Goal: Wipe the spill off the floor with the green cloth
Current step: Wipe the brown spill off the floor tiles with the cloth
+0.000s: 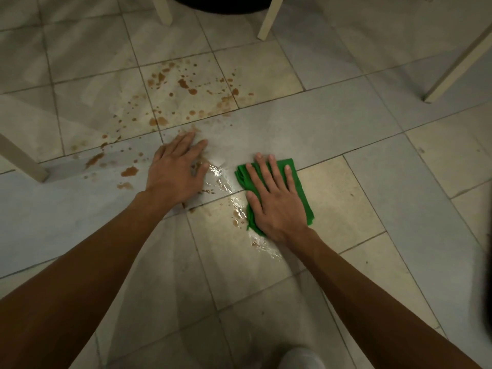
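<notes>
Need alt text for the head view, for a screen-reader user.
The right hand presses a folded green cloth flat on a tiled floor, beside a shiny wet streak; the left hand rests flat on the floor. Beyond, brown splatter dots the tiles among pale furniture legs.

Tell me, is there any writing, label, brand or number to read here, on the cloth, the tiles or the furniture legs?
None can be read. The green cloth under the right hand is plain; the floor tiles bear only the brown spill; the pale furniture legs carry no marks.
</notes>
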`<act>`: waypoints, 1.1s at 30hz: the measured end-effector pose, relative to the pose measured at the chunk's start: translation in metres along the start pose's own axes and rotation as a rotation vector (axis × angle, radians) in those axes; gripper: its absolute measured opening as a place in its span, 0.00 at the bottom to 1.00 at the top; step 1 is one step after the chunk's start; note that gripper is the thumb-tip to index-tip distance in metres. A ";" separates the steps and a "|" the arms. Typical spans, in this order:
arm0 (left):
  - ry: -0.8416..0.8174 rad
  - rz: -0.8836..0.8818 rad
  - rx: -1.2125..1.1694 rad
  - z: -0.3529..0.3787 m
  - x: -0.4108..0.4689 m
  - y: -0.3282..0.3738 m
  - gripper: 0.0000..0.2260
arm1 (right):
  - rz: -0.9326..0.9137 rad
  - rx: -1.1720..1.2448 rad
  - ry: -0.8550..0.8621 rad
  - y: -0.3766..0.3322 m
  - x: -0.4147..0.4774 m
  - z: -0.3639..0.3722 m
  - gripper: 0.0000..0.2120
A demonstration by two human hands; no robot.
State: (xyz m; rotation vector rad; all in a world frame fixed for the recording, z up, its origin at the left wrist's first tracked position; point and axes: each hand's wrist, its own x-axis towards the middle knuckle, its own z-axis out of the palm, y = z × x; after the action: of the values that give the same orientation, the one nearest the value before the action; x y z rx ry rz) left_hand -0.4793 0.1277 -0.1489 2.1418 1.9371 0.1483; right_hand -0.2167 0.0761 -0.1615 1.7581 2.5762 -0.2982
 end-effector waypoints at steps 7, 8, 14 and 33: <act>-0.011 0.005 -0.007 -0.003 0.001 -0.001 0.27 | -0.177 -0.061 -0.036 0.009 -0.034 0.004 0.32; -0.006 0.008 -0.012 -0.004 0.000 -0.002 0.27 | -0.152 -0.072 -0.029 0.016 -0.032 0.003 0.31; -0.017 0.006 -0.010 -0.004 0.000 -0.001 0.27 | 0.013 -0.010 0.012 -0.001 0.010 -0.002 0.31; 0.006 0.036 -0.027 -0.002 -0.001 -0.010 0.30 | -0.078 -0.017 -0.003 -0.030 0.011 0.005 0.32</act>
State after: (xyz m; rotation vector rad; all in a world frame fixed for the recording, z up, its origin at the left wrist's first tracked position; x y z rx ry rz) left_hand -0.4892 0.1282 -0.1497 2.1619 1.8901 0.1857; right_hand -0.2488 0.0748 -0.1629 1.6531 2.6414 -0.2788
